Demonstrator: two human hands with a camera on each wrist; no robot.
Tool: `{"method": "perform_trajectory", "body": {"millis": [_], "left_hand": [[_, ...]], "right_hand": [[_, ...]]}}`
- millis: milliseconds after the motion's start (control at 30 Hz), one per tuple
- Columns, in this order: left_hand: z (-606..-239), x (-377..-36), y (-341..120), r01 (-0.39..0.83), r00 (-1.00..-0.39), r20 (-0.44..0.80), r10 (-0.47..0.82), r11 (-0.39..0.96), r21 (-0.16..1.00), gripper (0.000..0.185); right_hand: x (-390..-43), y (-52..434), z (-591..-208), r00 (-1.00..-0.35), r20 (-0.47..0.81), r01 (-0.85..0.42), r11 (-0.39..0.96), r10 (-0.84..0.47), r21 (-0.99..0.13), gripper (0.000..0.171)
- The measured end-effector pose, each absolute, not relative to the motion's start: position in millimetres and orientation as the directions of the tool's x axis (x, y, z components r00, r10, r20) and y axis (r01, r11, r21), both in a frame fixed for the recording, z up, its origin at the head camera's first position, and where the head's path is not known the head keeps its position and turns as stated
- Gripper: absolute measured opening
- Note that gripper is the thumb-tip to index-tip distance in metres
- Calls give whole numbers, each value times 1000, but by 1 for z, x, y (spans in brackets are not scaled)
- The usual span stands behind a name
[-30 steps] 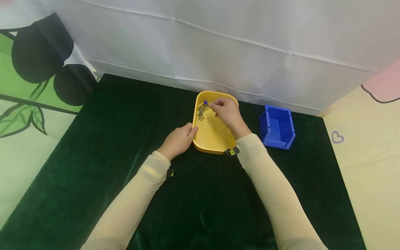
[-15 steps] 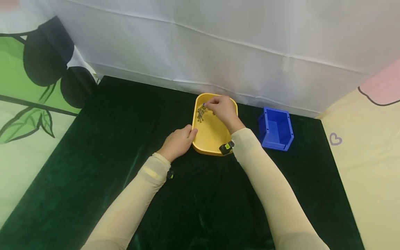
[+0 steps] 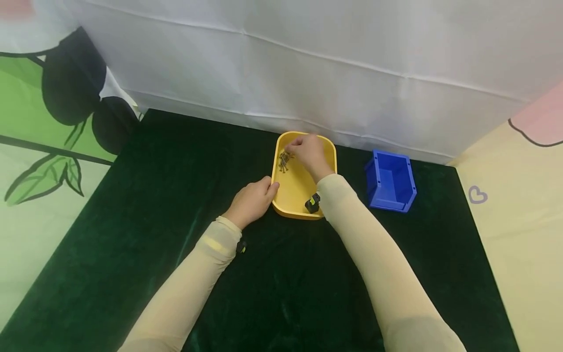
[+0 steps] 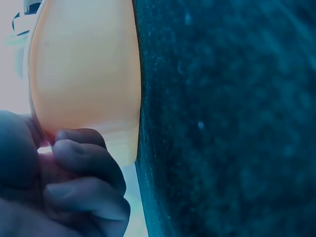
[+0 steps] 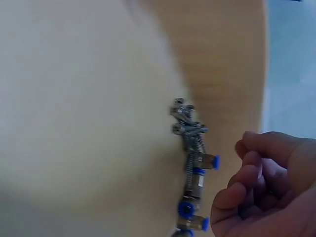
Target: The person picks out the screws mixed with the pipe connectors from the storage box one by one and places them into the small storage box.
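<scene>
My left hand [image 3: 250, 200] grips the near-left rim of a yellow tray [image 3: 292, 195], the thumb on top and the other fingers curled at its wall, as the left wrist view shows. My right hand [image 3: 308, 151] hovers over the tray's far-left part with loosely bent fingers, thumb close to the index finger. In the right wrist view nothing shows between those fingers [image 5: 234, 195]. Beside them lies a heap of metal screws [image 5: 185, 121] mixed with brass push-in fittings [image 5: 198, 180] with blue rings. In the head view the right hand covers part of this heap.
To the tray's right stands a blue open-front bin [image 3: 390, 181] whose floor is visible. Both sit on a dark green cloth [image 3: 198, 161] over the table. A white curtain [image 3: 281, 73] hangs right behind.
My right hand has shifted left over the heap, covering the blue-ringed fitting seen earlier near its fingertips. My left hand stays on the tray's rim.
</scene>
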State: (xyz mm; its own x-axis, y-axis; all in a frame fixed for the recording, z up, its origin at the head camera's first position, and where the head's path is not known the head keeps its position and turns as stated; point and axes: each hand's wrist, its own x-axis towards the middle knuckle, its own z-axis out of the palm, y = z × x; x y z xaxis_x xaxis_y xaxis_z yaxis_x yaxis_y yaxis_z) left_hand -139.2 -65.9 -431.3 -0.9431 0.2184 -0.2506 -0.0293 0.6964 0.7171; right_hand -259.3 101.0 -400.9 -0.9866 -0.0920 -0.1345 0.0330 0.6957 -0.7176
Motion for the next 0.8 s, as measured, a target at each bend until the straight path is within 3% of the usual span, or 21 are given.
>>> {"method": "perform_trajectory", "body": {"millis": [367, 800], "left_hand": [[-434, -133, -60, 17, -952, -208, 225, 715, 698, 36], [-433, -134, -52, 39, -949, -196, 247, 710, 703, 36]], "right_hand": [[-261, 97, -423, -976, -206, 87, 747, -68, -660, 23], [-259, 101, -429, -984, -175, 67, 814, -43, -577, 37]]}}
